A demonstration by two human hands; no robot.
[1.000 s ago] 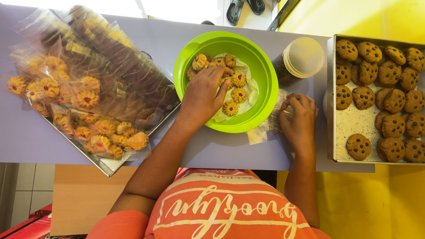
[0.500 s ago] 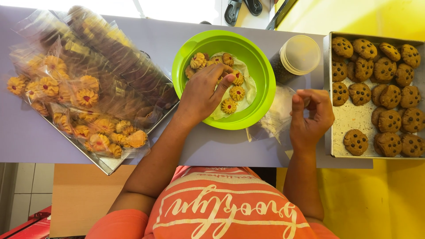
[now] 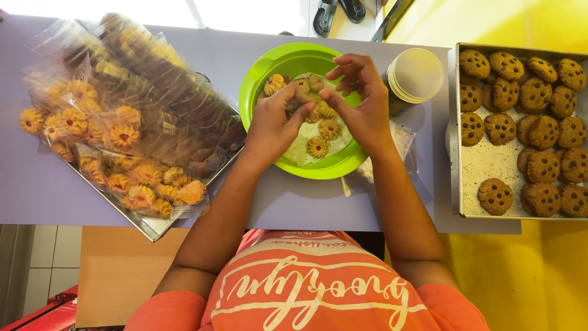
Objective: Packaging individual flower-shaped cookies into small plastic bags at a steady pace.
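Observation:
A lime-green bowl (image 3: 256, 79) in the middle of the purple table (image 3: 37, 184) holds several yellow flower-shaped cookies (image 3: 318, 147) on a sheet of paper. Both my hands meet above the bowl. My left hand (image 3: 275, 125) has its fingers closed on a cookie at the bowl's centre. My right hand (image 3: 362, 105) pinches what looks like a small clear plastic bag against the left fingertips; the bag itself is hard to make out. More clear bags (image 3: 405, 142) lie on the table just right of the bowl.
A metal tray (image 3: 147, 228) at the left is piled with bagged flower cookies (image 3: 122, 135). At the right a baking tin (image 3: 456, 132) holds several chocolate-chip cookies (image 3: 496, 195). A round lidded plastic container (image 3: 419, 75) stands between bowl and tin. Sandals (image 3: 337, 12) lie beyond the table.
My right hand lifted off the clear bags beside the bowl and moved left over the bowl. My left hand rose from the cookies and met it.

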